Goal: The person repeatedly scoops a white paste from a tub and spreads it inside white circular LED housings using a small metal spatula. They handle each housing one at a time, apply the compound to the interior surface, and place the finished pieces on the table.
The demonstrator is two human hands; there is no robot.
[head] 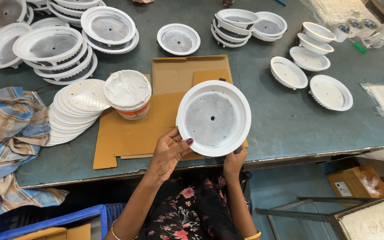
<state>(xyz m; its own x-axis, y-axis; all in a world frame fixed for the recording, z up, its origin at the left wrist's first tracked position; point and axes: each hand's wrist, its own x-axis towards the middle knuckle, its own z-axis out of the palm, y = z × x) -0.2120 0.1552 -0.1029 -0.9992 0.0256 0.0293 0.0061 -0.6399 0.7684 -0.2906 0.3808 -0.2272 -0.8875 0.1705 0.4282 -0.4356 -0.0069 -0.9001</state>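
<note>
Head view: the left hand (167,153) grips the near-left rim of a round white lamp housing with a grey metal centre (213,118), thumb on its face. The right hand (234,161) pinches its near edge from below. The housing hovers above flattened brown cardboard (138,133), right of a white paste tub (128,93) and stacked white discs (74,111).

Bare forearms, bangles, floral garment.
A dark nail polish was seen on the left hand (167,153); thin gold bangles were worn at both wrists, the right hand (234,162) included; black clothing with pink flowers was worn.
</note>
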